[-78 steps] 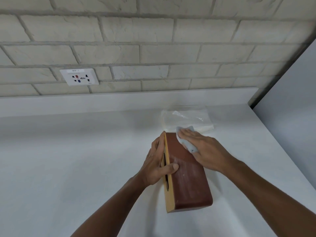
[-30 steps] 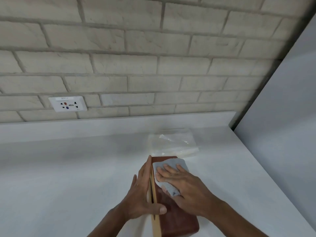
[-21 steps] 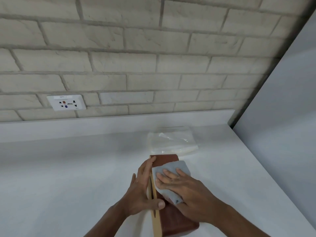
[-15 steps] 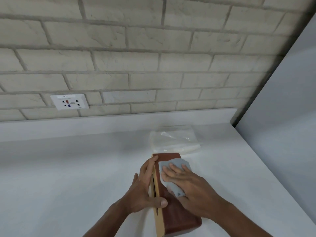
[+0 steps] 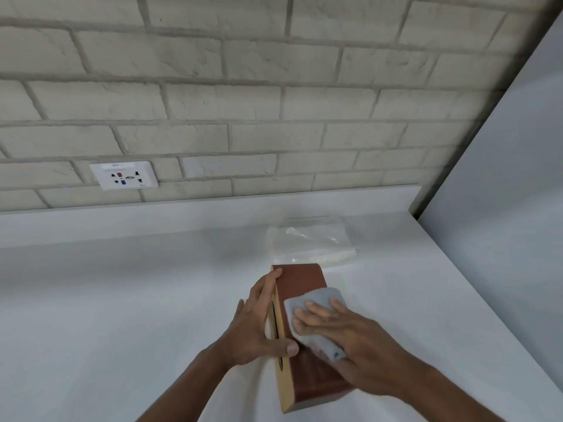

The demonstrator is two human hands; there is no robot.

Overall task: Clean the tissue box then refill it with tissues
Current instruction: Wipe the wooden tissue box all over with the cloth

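— Brown on its upward face and tan on the slotted one, the tissue box (image 5: 301,284) lies on its side on the white worktop (image 5: 122,300), close in front of us. Where do our hands sit?

— Our left hand (image 5: 254,327) holds it. The fingers lie fairly straight along the tan face beside the slot, and the thumb hooks over the top edge onto the brown, so the box is pinched between them.

— And the right?

— Our right hand (image 5: 350,339) is spread flat, fingers straight, pressing a grey cloth (image 5: 320,300) onto the brown face about halfway along. One corner of the cloth sticks out past the fingertips, and another shows under the heel of the hand.

— What lies beyond the box?

— A pack of tissues (image 5: 310,242) in clear wrap, flat on the worktop just past the box's far end. We cannot tell whether the two touch.

— Anything else we see?

— A pale brick wall (image 5: 243,86) at the back with a white socket (image 5: 125,175) low on the left, and a plain grey panel (image 5: 502,208) closing off the right side.
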